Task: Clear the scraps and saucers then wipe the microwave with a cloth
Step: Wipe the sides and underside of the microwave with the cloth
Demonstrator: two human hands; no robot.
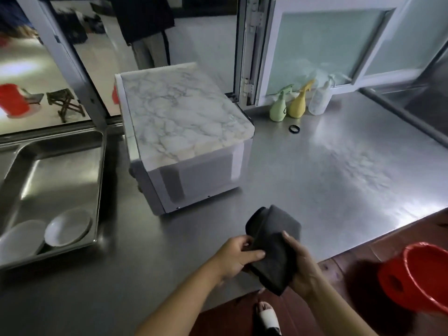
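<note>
A dark grey folded cloth [274, 241] is held between both hands above the near edge of the steel counter. My left hand [236, 257] pinches its left side with thumb on top. My right hand [301, 265] curls around its right side from below. The microwave [184, 122], white with a marble-patterned top, stands on the counter beyond the cloth, its top bare. Two white saucers [68, 227] lie in the steel sink [98, 166] at the left.
Three spray bottles [299, 101] stand by the window at the back, with a small black ring [294, 129] in front of them. A red bucket [419, 275] sits on the floor at the right. A person stands behind the glass at the back.
</note>
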